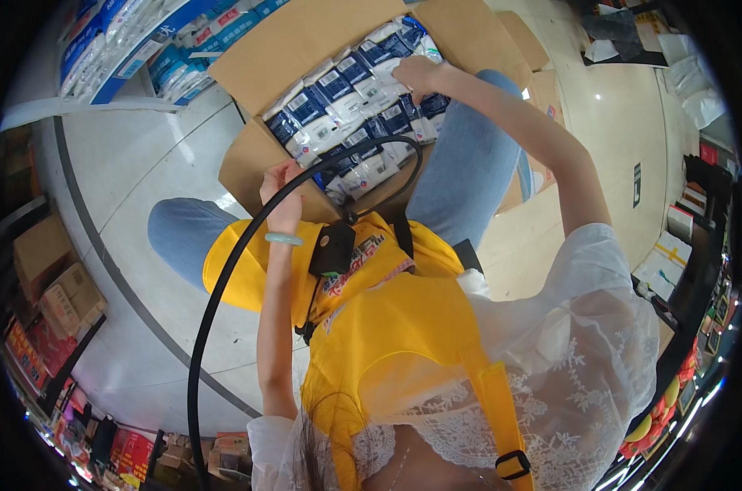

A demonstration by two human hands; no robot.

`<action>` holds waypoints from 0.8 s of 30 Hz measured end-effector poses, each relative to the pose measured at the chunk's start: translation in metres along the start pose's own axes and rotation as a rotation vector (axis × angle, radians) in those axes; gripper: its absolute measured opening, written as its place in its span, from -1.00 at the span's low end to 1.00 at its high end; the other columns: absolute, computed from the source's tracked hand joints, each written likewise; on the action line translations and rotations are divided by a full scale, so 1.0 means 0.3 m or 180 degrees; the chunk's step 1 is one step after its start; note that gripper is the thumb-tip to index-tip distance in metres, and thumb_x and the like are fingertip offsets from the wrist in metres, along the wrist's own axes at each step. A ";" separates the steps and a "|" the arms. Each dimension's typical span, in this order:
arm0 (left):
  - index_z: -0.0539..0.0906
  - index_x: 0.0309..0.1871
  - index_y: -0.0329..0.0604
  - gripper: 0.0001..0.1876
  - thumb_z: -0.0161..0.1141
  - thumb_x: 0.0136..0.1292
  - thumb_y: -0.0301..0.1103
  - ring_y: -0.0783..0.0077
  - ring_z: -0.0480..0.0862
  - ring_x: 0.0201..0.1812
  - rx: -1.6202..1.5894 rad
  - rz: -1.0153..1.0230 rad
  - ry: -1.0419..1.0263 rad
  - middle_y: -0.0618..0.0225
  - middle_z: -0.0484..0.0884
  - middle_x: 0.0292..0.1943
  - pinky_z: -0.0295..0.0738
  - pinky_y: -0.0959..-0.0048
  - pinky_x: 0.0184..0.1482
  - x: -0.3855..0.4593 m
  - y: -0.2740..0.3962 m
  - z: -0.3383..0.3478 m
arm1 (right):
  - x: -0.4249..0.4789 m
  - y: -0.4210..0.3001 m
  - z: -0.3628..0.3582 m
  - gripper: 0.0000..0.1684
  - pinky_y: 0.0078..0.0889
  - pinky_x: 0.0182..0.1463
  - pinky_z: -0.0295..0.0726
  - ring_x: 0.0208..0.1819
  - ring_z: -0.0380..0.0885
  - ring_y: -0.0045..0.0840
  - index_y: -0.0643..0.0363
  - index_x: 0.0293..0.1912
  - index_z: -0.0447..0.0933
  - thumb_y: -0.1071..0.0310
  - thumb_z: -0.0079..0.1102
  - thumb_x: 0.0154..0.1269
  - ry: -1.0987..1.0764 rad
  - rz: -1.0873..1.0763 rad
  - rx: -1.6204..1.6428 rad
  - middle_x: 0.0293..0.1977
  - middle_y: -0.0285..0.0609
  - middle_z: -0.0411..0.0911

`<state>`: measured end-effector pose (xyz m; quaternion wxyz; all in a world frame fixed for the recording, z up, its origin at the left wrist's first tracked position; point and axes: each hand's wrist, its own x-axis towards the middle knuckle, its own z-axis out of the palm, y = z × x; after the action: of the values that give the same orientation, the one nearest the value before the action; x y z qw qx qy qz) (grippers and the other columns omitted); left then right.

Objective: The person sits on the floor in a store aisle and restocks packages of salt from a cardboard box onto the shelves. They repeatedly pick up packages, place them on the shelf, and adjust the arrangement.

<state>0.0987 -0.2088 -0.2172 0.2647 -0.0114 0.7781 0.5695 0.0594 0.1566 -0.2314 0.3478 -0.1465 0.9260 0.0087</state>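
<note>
An open cardboard box [248, 161] stands on the floor in front of my knees, filled with rows of blue-and-white plastic packets [346, 110]. Over the packets at the box's right side lies my right hand [421, 77], fingers bent down; whether it grips one cannot be told. My left hand [282, 187], with a pale bangle [283, 239] at the wrist, is at the near left of the box by a flap, its fingers partly curled and partly behind a black cable [248, 239]. The cable arcs across the box's near side.
A shelf [125, 104] of blue and white packs stands at the upper left. More cardboard [546, 92] lies right of the box. Cartons [70, 301] are stacked at the far left. Shelves of goods [684, 245] line the right. A yellow apron [407, 331] covers my lap.
</note>
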 end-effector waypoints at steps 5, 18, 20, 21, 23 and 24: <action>0.51 -0.03 -0.21 -0.75 0.03 0.34 -0.28 0.59 0.58 -0.30 -0.0094 -0.0048 -0.0190 0.36 0.64 -0.28 0.49 0.63 -0.37 0.001 0.007 0.043 | -0.082 0.048 -0.086 -0.62 -0.28 -0.22 0.51 -0.19 0.56 -0.26 0.15 -0.38 0.57 0.34 0.49 -0.31 0.0389 -0.0748 0.0333 -0.30 -0.10 0.59; 0.38 0.13 -0.21 -0.48 0.06 0.29 0.02 0.37 0.57 -0.06 -0.2793 -0.0531 -0.0706 0.26 0.55 -0.02 0.49 0.36 -0.01 0.048 0.405 0.073 | -0.308 -0.518 -0.321 -0.84 -0.55 -0.37 0.57 -0.38 0.55 -0.54 0.11 -0.36 0.59 0.38 0.32 -0.04 0.4138 -0.1496 0.0558 -0.37 -0.32 0.56; 0.43 0.09 -0.15 -0.64 0.13 0.29 -0.22 0.50 0.60 -0.11 -0.2892 -0.0624 -0.0391 0.36 0.59 -0.09 0.51 0.46 -0.04 0.045 0.401 0.054 | -0.275 -0.551 -0.294 -0.67 -0.51 -0.33 0.58 -0.25 0.54 -0.51 0.13 -0.30 0.57 0.29 0.41 -0.15 0.4189 -0.1843 0.0652 -0.28 -0.29 0.54; 0.44 0.10 -0.16 -0.64 0.13 0.29 -0.24 0.49 0.61 -0.10 -0.2975 -0.0487 -0.0285 0.35 0.59 -0.08 0.51 0.46 -0.04 0.036 0.398 0.044 | -0.274 -0.546 -0.297 -0.63 -0.50 -0.30 0.57 -0.24 0.53 -0.48 0.13 -0.28 0.57 0.28 0.43 -0.17 0.4246 -0.1638 0.0991 -0.27 -0.27 0.54; 0.44 0.10 -0.18 -0.65 0.12 0.29 -0.29 0.48 0.61 -0.08 -0.3132 -0.0216 -0.0081 0.34 0.60 -0.08 0.52 0.45 -0.04 0.030 0.389 0.022 | -0.281 -0.533 -0.301 -0.55 -0.49 -0.26 0.55 -0.21 0.51 -0.44 0.13 -0.24 0.55 0.25 0.46 -0.21 0.4324 -0.1205 0.1671 -0.25 -0.22 0.53; 0.41 0.13 -0.21 -0.63 0.12 0.29 -0.33 0.45 0.60 -0.03 -0.2859 -0.0038 -0.0118 0.32 0.58 -0.04 0.52 0.38 -0.02 0.038 0.375 -0.007 | -0.276 -0.516 -0.300 -0.49 -0.48 -0.19 0.50 -0.20 0.50 -0.38 0.15 -0.19 0.53 0.25 0.49 -0.22 0.4266 -0.0812 0.2029 -0.21 -0.18 0.51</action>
<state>0.0523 -0.1679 -0.1226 0.2506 -0.1194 0.4487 0.8495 0.1037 0.0196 -0.0964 -0.2663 -0.1188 0.8730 -0.3910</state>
